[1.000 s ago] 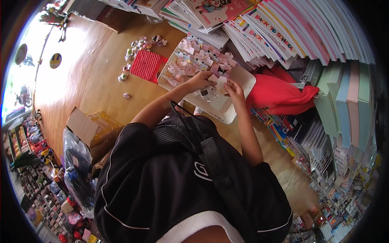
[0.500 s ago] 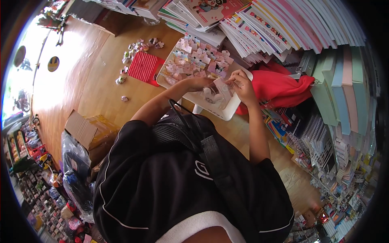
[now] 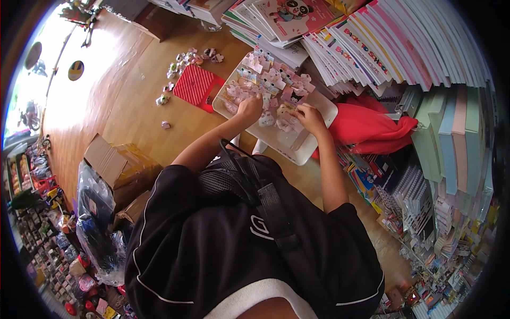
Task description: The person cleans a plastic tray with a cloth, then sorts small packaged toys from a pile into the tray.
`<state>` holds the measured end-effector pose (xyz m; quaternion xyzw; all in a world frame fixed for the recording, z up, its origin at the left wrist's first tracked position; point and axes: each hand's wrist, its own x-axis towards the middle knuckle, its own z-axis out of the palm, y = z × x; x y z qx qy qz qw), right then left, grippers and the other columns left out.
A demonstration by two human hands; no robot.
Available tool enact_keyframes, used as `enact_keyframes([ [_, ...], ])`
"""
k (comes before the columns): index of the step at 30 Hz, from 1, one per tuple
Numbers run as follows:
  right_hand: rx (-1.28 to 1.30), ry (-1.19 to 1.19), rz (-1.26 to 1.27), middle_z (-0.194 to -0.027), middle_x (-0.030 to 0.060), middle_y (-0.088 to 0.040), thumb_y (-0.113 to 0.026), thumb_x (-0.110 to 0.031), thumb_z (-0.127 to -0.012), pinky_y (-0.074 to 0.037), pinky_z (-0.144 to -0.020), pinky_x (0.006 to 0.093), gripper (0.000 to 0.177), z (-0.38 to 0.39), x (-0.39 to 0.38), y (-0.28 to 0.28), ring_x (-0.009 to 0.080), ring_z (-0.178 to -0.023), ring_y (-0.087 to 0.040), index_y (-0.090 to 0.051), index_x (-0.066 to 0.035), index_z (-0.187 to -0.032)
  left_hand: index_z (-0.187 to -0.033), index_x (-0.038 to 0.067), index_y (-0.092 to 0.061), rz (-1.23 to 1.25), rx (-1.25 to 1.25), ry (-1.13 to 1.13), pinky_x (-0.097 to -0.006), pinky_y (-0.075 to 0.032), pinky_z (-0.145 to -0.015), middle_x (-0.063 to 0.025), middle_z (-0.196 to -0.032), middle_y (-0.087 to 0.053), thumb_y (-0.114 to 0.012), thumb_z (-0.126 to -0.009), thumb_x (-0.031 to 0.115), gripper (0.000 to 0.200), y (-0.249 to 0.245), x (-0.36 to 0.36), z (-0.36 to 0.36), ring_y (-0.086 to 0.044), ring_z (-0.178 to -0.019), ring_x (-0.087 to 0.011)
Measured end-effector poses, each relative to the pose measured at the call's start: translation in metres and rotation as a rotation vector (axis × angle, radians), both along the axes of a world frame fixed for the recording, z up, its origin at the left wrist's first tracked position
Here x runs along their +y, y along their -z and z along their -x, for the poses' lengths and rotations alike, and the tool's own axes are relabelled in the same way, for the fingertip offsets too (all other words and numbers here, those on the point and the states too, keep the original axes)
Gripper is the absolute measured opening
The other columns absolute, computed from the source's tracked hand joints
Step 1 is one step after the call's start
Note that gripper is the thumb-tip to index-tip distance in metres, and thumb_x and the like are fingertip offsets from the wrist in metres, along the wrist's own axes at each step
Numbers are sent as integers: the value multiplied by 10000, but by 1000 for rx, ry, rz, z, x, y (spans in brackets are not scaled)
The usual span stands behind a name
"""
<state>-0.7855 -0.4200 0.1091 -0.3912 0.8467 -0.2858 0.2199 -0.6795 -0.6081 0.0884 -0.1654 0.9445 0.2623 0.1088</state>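
A white tray holds many small pink carded items. Over its left part is my left hand, its fingers bent together near the pink cards; what they hold, if anything, is hidden. My right hand is at the tray's right part, its fingertips pinched at the edge of a small plush item in clear wrap. A whitish plush item lies between the hands, in the tray.
A red striped sheet lies on the wooden floor beside small scattered items. Stacked books stand beyond the tray, red cloth and folders to the right. An open cardboard box is at the left.
My left hand has moved left, away from my right hand, to the pink cards. My right hand has dropped slightly. The clear packet between the hands is no longer held up. The view has shifted slightly.
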Motion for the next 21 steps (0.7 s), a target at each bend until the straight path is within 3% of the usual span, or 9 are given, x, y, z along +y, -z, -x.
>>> enact_keyframes([
  [1,0,-3,-2,-656,108,-491,-587,-196,-722,-379,-554,339,202,1,-1,1,269,-625,-502,-537,-6,-680,-889,-45,-431,-2,0,-3,-437,-451,-597,-241,-739,-562,-442,-721,82,211,7,1,0,-569,-706,-366],
  [3,29,36,-29,-670,113,-509,-577,-205,-731,-381,-557,344,205,4,-6,4,272,-637,-512,-539,-7,-695,-912,-8,-442,0,-35,-122,-435,-442,-603,-209,-721,-562,-579,-674,176,331,23,0,2,-555,-713,-364],
  [6,58,105,7,-700,118,-533,-574,-213,-735,-389,-565,341,205,9,-11,9,277,-647,-522,-543,-11,-718,-798,-17,-474,27,46,-89,-405,-454,-561,-195,-664,-560,-563,-687,149,218,41,-4,3,-575,-634,-324],
  [9,38,128,34,-737,110,-557,-590,-214,-723,-409,-580,314,203,14,-12,20,244,-660,-546,-557,-17,-755,-721,-11,-492,-193,-9,-101,-360,-455,-493,-167,-577,-549,-531,-712,109,126,12,-5,6,-575,-512,-267],
  [12,-117,195,61,-782,96,-578,-618,-183,-697,-429,-608,281,200,13,-13,16,196,-679,-562,-570,-25,-811,-729,2,-504,-228,31,-88,-318,-443,-432,-137,-515,-532,-509,-735,93,91,12,-10,4,-554,-422,-219],
  [15,-159,199,104,-792,86,-583,-639,-142,-671,-438,-631,262,231,16,-7,21,163,-697,-561,-570,-32,-862,-748,-1,-504,-177,145,-4,-312,-443,-425,-121,-516,-535,-516,-740,94,96,0,-24,2,-557,-431,-203],
  [19,-181,130,66,-795,85,-579,-646,-115,-650,-439,-643,264,254,14,-3,22,164,-701,-557,-564,-36,-878,-726,3,-524,-344,-11,-74,-359,-445,-481,-166,-619,-548,-466,-700,74,95,-43,-37,5,-572,-541,-259],
  [21,-102,122,90,-749,83,-567,-644,-108,-634,-436,-620,300,234,9,-2,21,224,-677,-552,-557,-54,-845,-765,1,-504,-327,51,56,-312,-437,-417,-115,-554,-534,-533,-728,78,91,-42,-44,5,-555,-436,-183],
])
